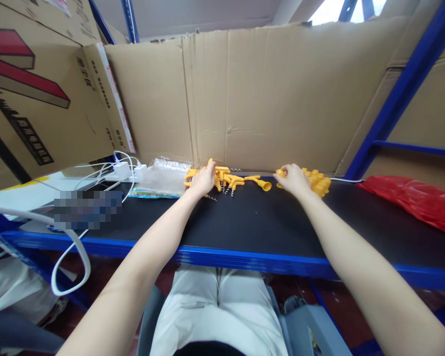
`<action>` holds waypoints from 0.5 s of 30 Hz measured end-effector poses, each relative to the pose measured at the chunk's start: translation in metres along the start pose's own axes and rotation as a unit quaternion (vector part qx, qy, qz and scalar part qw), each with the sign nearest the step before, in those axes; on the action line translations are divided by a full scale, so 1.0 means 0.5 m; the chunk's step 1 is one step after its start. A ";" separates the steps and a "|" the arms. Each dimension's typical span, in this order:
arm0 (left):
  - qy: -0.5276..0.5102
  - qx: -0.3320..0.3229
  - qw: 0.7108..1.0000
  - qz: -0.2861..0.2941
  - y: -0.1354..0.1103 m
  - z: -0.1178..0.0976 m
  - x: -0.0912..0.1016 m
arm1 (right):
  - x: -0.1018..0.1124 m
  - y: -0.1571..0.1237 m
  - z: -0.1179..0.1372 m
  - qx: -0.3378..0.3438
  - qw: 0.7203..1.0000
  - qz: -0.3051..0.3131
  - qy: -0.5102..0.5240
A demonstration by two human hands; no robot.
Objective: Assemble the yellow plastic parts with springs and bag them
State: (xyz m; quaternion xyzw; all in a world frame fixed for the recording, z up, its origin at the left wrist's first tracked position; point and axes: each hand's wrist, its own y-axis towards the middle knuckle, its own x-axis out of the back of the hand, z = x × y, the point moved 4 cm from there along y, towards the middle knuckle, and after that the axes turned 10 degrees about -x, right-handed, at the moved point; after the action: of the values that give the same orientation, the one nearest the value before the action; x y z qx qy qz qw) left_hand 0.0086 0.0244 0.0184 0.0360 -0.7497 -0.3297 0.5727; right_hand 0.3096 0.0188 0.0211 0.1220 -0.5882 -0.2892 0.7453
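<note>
At the back of the black shelf, my left hand (204, 180) reaches into a pile of orange branch-shaped plastic pieces (235, 181), several with thin metal spirals attached. Its fingers close around an orange piece whose tip sticks up past them. An orange funnel-shaped piece (264, 185) lies between my hands, its flared mouth facing right. Farther right, my right hand (295, 181) is curled at a heap of knobbly yellow-orange plastic pieces (318, 183). An orange piece (281, 173) shows at its fingertips; the rest of it is hidden.
A clear plastic bag (163, 178) lies left of the pile, near white chargers (122, 170) and cables. A red plastic bag (411, 198) lies at the right. Cardboard (282, 99) stands behind the shelf. A blue metal edge (244, 259) runs along the front.
</note>
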 end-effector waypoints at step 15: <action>-0.028 -0.052 0.997 -0.050 0.015 0.024 -0.025 | -0.045 0.007 -0.056 -0.082 0.992 0.083 -0.038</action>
State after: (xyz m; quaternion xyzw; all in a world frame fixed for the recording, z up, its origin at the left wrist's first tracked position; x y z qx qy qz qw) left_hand 0.0048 0.0409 0.0105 0.0344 -0.7444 -0.3978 0.5351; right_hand 0.3341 0.0303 -0.0030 0.0001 -0.5983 -0.2777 0.7516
